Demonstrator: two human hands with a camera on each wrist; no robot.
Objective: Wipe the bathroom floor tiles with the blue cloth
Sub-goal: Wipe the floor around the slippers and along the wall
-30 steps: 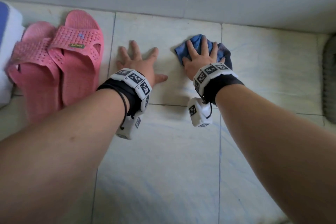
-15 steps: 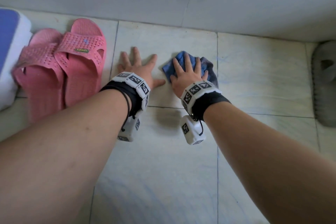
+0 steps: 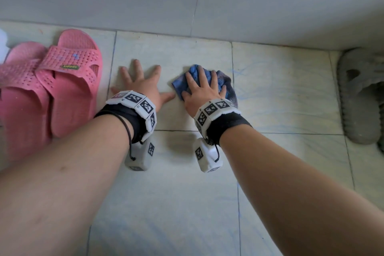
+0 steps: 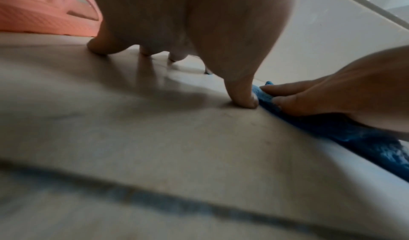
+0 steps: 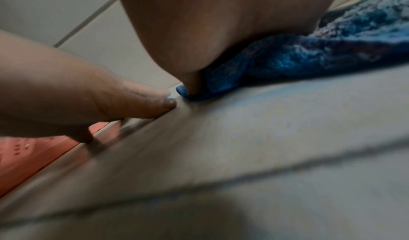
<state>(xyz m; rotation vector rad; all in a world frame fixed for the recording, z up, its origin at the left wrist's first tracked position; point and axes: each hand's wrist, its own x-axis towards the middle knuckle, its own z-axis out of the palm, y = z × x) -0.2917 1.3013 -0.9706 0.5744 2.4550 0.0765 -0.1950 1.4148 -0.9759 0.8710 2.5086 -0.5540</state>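
Head view shows the right hand (image 3: 202,91) flat on the blue cloth (image 3: 227,86), fingers spread and fairly straight across its top, pressing it to the floor tiles (image 3: 280,93) rather than gripping it; the cloth lies bunched under the palm, close to the wall (image 3: 187,0) and just right of the left hand (image 3: 143,86). That left hand holds nothing: its fingers are splayed wide and planted on the bare tile as a prop, its thumb reaching toward the cloth's near corner. In the left wrist view the thumb tip appears to touch the cloth's edge, while the right wrist view suggests a sliver of floor between them, so I cannot tell whether they meet. Left of the left hand a pair of pink sandals (image 3: 52,89) sits on the floor, and well to the right of the cloth a grey shoe (image 3: 361,97) lies near the wall. Faint bluish streaks mark the tiles right of the cloth and nearer the person, which may be wiping traces or the tile's own pattern. As a judgement, the wiping is under way on the tile by the wall; the tiles nearer the person and the floor under the sandals and the shoe seem left to do.
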